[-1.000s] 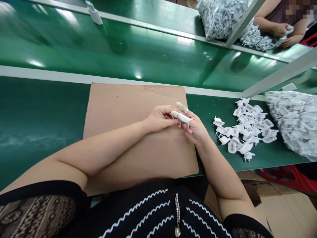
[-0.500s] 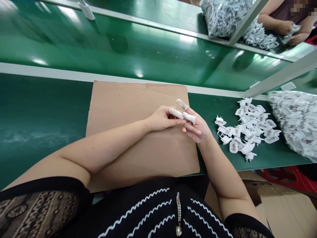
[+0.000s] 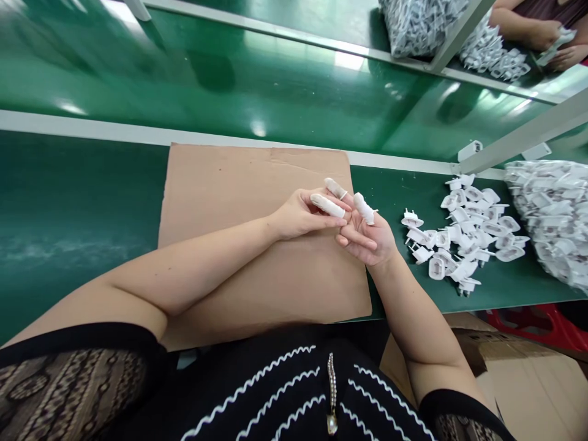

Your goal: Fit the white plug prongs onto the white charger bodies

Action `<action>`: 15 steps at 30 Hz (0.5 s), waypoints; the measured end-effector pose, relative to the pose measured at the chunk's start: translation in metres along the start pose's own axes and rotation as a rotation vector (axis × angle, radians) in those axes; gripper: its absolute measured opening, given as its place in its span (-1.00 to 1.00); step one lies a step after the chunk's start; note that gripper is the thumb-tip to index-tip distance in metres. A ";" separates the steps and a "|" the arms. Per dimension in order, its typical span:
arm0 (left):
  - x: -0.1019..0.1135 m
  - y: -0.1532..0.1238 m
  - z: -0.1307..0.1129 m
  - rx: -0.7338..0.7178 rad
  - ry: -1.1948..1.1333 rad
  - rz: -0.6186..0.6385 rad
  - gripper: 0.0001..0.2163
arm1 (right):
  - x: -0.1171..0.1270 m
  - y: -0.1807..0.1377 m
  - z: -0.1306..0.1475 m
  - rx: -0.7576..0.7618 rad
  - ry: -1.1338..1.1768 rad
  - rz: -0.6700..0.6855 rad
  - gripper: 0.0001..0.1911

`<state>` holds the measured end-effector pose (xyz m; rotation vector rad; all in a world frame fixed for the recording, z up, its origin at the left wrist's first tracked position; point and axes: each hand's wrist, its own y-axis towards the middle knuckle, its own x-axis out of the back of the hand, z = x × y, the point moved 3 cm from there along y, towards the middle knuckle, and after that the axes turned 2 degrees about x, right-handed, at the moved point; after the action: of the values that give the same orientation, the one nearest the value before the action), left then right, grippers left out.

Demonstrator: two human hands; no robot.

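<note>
My two hands meet above the brown cardboard sheet (image 3: 229, 202). My left hand (image 3: 296, 217) has a white finger cot on its forefinger, and its curled fingers close around the fingers of my right hand. My right hand (image 3: 370, 236) lies palm up with its fingers stretched out towards the left and holds no object. It wears white cots on the thumb and on one fingertip. A loose heap of small white plug parts (image 3: 459, 236) lies on the green bench just right of my right hand.
A clear bag of white parts (image 3: 551, 208) sits at the far right. Beyond the bench runs a green conveyor belt (image 3: 229, 86). Slanted metal frame bars (image 3: 519, 138) cross the upper right. Another person's hands (image 3: 551, 40) work by another bag (image 3: 418, 24) at the top right.
My right thumb with its cot has lifted away from the left forefinger. Both hands have shifted slightly up and to the right. The view has tilted a little.
</note>
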<state>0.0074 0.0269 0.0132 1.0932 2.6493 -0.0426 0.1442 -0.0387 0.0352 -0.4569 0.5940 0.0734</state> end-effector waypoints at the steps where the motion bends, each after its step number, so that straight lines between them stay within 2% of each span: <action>1: -0.002 -0.001 -0.001 -0.008 0.025 0.012 -0.67 | -0.003 -0.001 -0.001 -0.023 0.012 0.033 -0.57; 9: -0.002 -0.002 0.000 0.056 0.008 0.035 -0.65 | -0.006 -0.002 0.004 -0.056 0.099 0.264 -0.48; 15: 0.008 -0.001 0.001 0.162 -0.059 -0.060 -0.63 | 0.005 -0.003 0.012 -0.064 0.007 0.227 -0.40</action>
<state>0.0014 0.0314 0.0104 1.0421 2.6627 -0.3013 0.1551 -0.0369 0.0423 -0.4505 0.6496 0.3079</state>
